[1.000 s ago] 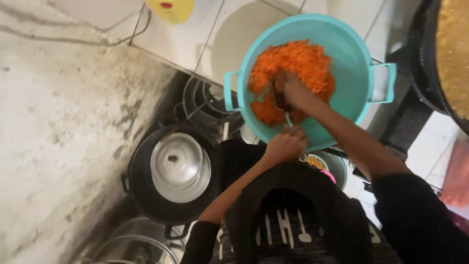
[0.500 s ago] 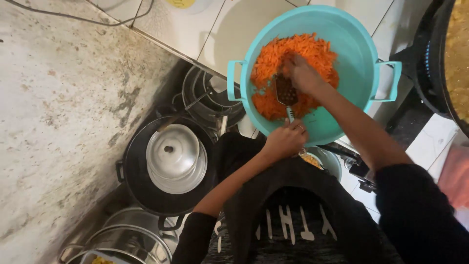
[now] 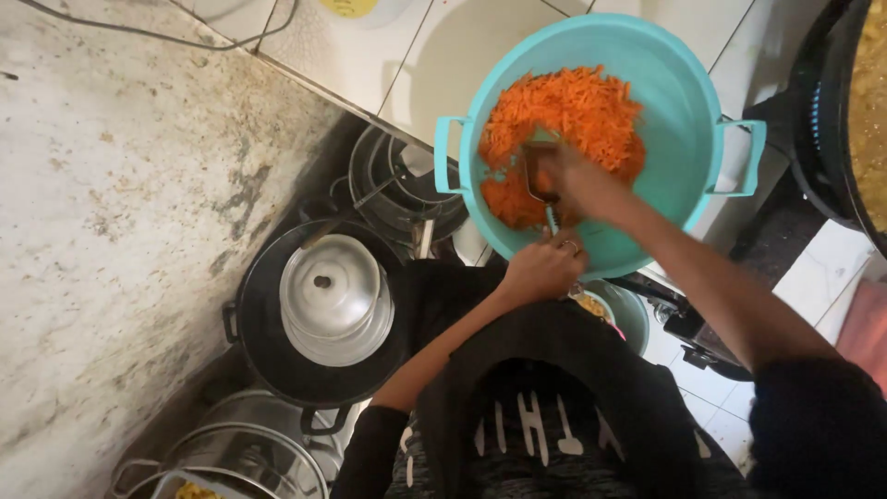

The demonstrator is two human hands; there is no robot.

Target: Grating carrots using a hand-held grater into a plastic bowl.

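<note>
The left hand (image 3: 543, 270) is closed on the near rim of the turquoise basin (image 3: 679, 120), while the right hand (image 3: 580, 180) is clamped on a spoon (image 3: 539, 176) in the grated carrot (image 3: 564, 115).

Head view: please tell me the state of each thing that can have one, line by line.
Teal basin: partly filled with shredded carrot.
Spoon: held in the carrot, bowl down.
Right hand: closed on the spoon.
Left hand: closed at the basin's near rim.
Black pot: a metal lid resting inside it.
</note>
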